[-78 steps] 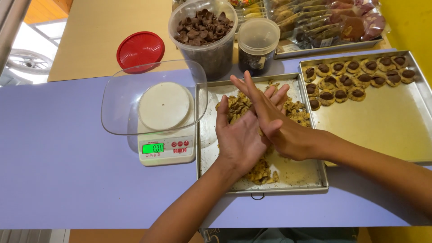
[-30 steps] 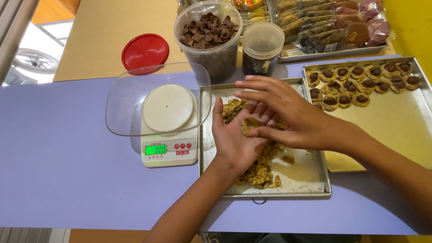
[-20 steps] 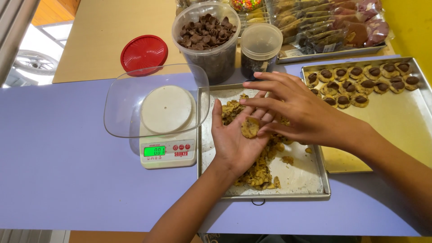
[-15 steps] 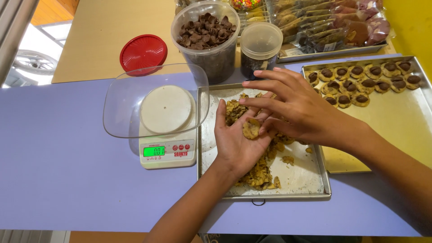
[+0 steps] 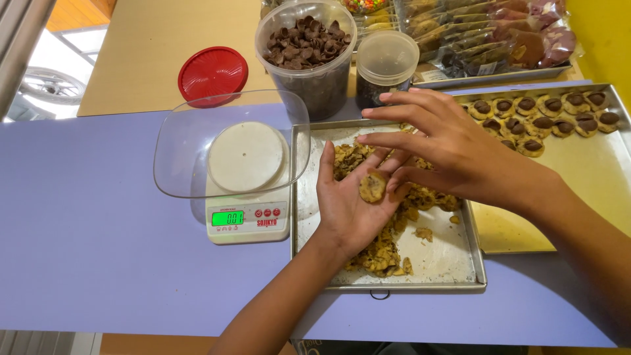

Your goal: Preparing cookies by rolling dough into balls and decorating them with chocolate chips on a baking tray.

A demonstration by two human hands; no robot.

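Note:
My left hand [image 5: 348, 204] lies palm up over a steel tray [image 5: 453, 263] of crumbly cookie dough [image 5: 381, 250]. A small ball of dough [image 5: 372, 187] rests in that palm. My right hand [image 5: 447, 148] hovers just to the right of it, fingers spread, fingertips beside the ball. Loose dough pieces lie under both hands.
A white kitchen scale [image 5: 246, 217] with a clear plastic bowl [image 5: 190, 151] stands left of the tray. Behind are a tub of chocolate pieces [image 5: 307, 56], a lidded jar [image 5: 386, 66] and a red lid [image 5: 213, 72]. A second tray [image 5: 591, 177] at right holds several topped cookies [image 5: 545, 121].
Earlier both hands pressed together over the dough tray. My right hand has lifted off, and the shaped dough ball now lies exposed in my left palm.

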